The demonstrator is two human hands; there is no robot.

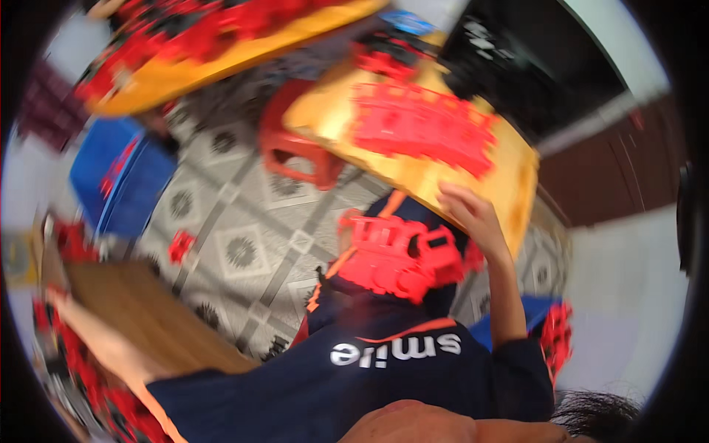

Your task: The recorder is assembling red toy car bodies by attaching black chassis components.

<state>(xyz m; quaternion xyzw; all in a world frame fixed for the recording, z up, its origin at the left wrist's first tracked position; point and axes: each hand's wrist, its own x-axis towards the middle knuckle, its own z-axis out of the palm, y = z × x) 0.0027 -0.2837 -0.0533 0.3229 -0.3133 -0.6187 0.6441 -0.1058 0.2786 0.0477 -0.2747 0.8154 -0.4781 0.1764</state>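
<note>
My right hand [469, 210] is over the near edge of the yellow wooden table [521, 177], fingers stretched out and holding nothing. Just beyond it, a row of red plastic parts [421, 125] lies on the tabletop. A cluster of red moulded plastic parts [399, 258] rests on my lap, left of my right forearm. Far out to the left reaches my left hand [55, 297], beside a brown box-like piece [140, 310] and a pile of red and black parts [96, 384]. Its fingers are blurred, so a grip cannot be made out.
A red plastic stool [303, 166] stands left of the table. Blue bins [122, 177] sit farther left on the patterned tile floor [240, 251], where a red part [180, 246] lies. Another table [244, 55] at the back carries many red parts. A dark screen [532, 66] stands back right.
</note>
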